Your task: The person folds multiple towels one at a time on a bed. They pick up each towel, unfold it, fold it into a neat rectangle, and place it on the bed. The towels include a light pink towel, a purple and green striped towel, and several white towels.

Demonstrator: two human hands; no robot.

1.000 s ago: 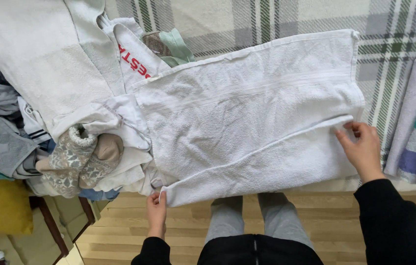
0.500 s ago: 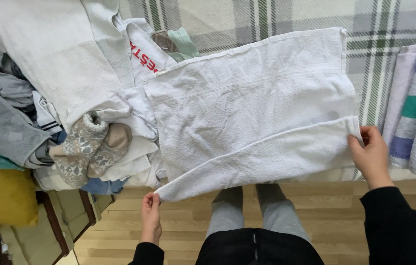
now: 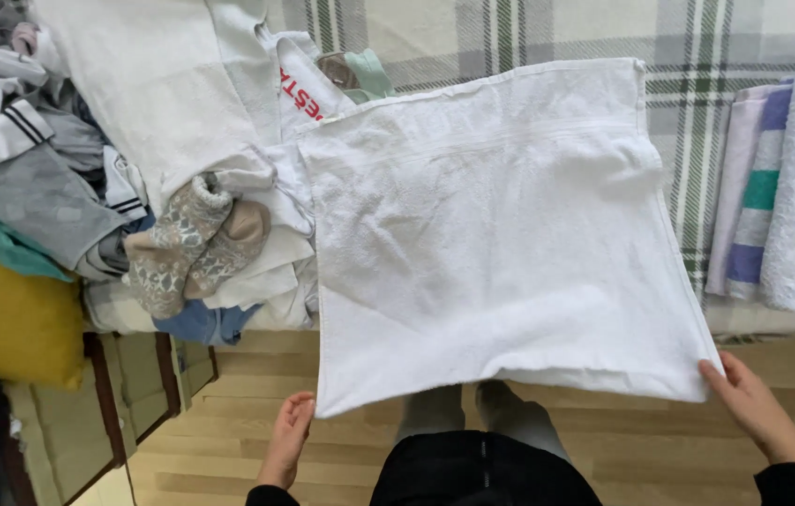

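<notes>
1. Item: a white terry towel [image 3: 501, 234] lies spread across the bed, on a plaid blanket [image 3: 547, 33]. Its near edge overhangs the bed edge, above the wooden floor [image 3: 219, 440].
2. Left hand [image 3: 287, 439]: positioned at the near-left corner of the towel, fingers loosely curled. The fingertips are just beside or touching the corner; whether they pinch the cloth cannot be told from this view.
3. Right hand [image 3: 756, 405]: positioned at the near-right corner, fingertips in contact with the hem. The fingers appear extended rather than clenched; a firm grip is not confirmed.
4. Handling judgement: the towel is likely light, soft and fully limp. It will not hold a shape and will sag between any two support points. The looped pile should give good friction, so slipping is unlikely. It is not fragile.
5. Recommended hold: pinch at the corners or along the hemmed edges, where the weave is denser and gives the fingers a firm line. Holding both near corners keeps the edge taut and straight.
6. Surroundings: a pile of mixed laundry [image 3: 69, 178] with patterned socks [image 3: 177, 248] lies just beside the left edge of the towel. Folded striped towels [image 3: 754, 201] sit to the right, near but apart from it. A yellow cushion [image 3: 4, 314] is at far left.
</notes>
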